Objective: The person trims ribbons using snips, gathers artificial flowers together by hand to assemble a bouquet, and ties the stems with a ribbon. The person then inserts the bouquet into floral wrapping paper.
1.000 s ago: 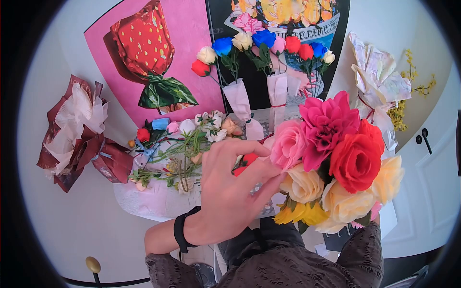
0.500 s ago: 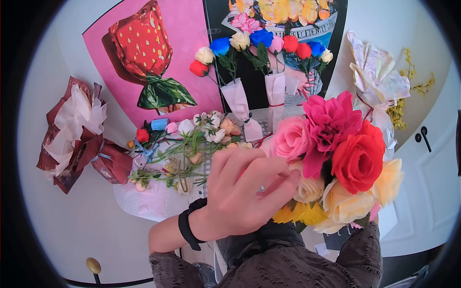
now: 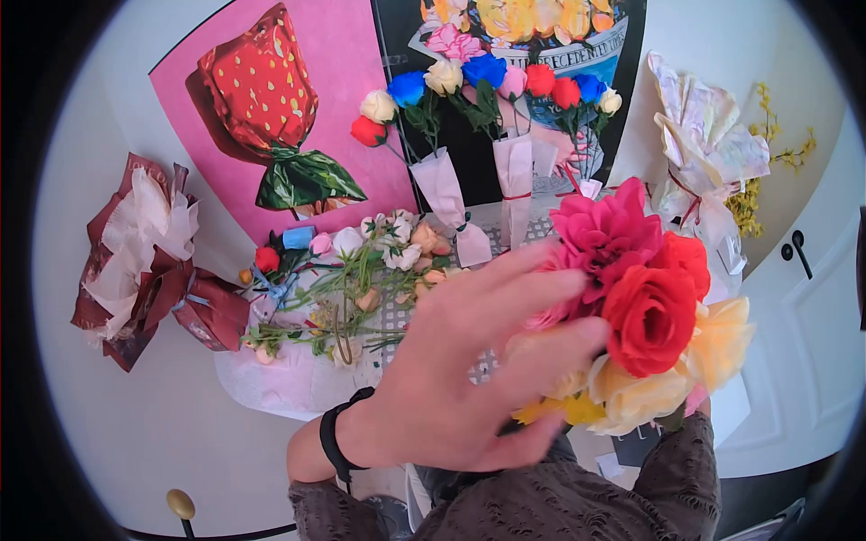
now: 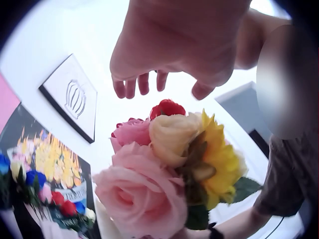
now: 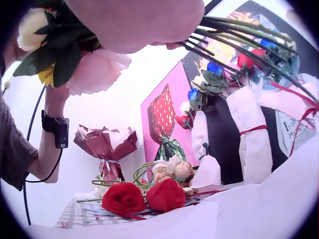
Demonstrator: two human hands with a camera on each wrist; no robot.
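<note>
My left hand (image 3: 478,361) reaches over the near side of a bouquet of artificial flowers, its fingers spread and extended. In the left wrist view, the fingers of the left hand (image 4: 174,45) hang just above the blooms. The bouquet has a magenta dahlia (image 3: 609,234), a red rose (image 3: 651,320), cream roses (image 3: 631,397), a large pink rose (image 4: 137,191) and a yellow flower (image 4: 222,164). Beneath the blooms my right hand (image 5: 139,25) grips the bunched green stems (image 5: 239,40); the flowers hide this hand in the head view.
Loose flowers (image 3: 361,261) lie on the table left of the hands. Two red roses (image 5: 164,195) rest near white paper. Behind stand paper-wrapped rose bunches (image 3: 516,194) and posters (image 3: 271,180). A maroon-wrapped bouquet (image 3: 149,252) is at left, a pale wrapping (image 3: 708,144) at right.
My left hand has gone from pinching at the pink rose to spreading its fingers over the bouquet, farther right. The bouquet's blooms have shifted slightly left.
</note>
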